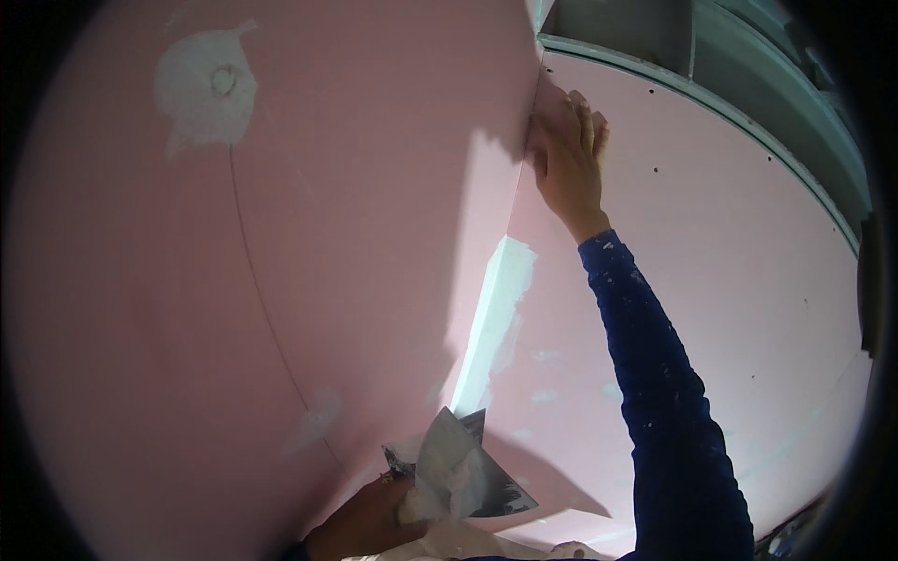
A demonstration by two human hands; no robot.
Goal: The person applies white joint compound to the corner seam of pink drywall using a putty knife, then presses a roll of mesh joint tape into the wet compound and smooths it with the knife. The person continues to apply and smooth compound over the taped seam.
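My right hand (572, 164) reaches up to the inside corner where two pink boards meet. Its fingers are stretched out against the right-hand pink board (711, 252), beside the bare seam. Below it, a band of white joint compound (486, 318) runs down the corner, with ragged smears on its right side. Low in the view, my left hand (369, 519) is closed around a putty knife (505, 496) with a grey, smeared metal blade. A curved greyish sheet (444, 453) overlaps the blade; whether it is a second blade cannot be made out. The handle is hidden.
On the left-hand pink board (365, 234), a white filler patch (204, 89) surrounds a round mark, and a thin line runs down from it. Dark screw heads dot the right board. A metal-edged opening with grey framing (776, 70) curves along the upper right.
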